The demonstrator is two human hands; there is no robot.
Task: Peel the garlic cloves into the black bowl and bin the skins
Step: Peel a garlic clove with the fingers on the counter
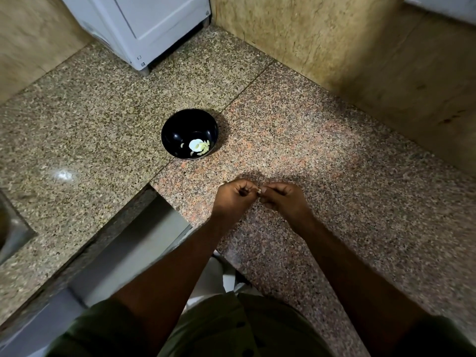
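Hands together near counter's front edge: left hand (235, 199) and right hand (282, 199) pinching, peeling garlic clove (259, 190). Next, likely: dropping it into black bowl (189, 134).

Bowl (189, 134) sits on the counter (322, 163), peeled cloves (199, 146) inside it. Nearer the person and to the right, left hand (235, 199) and right hand (282, 199) meet over the counter, a garlic clove (259, 191) between them. An appliance (144, 27) stands behind the bowl.
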